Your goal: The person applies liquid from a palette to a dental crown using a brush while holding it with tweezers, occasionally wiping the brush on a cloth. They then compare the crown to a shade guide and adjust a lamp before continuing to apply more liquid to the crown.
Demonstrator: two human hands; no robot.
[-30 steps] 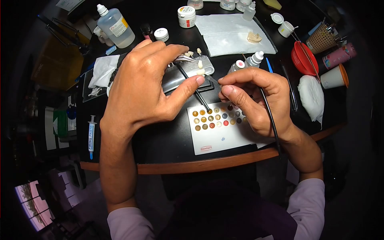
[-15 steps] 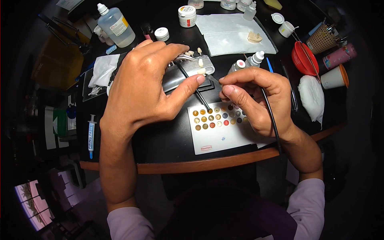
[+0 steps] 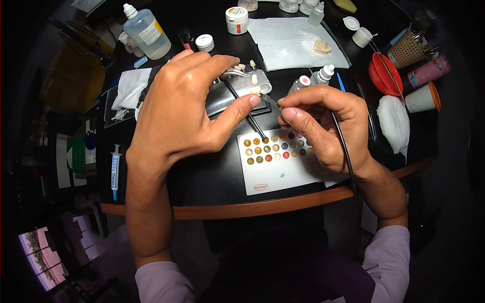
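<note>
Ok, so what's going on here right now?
The person's left hand holds metal tweezers, with one tooth at their tips and a lower tooth just beneath it in view. The right hand holds a thin brush, pointed toward the lower tooth; whether it touches is too small to tell. A palette of coloured dots lies on the table.
</note>
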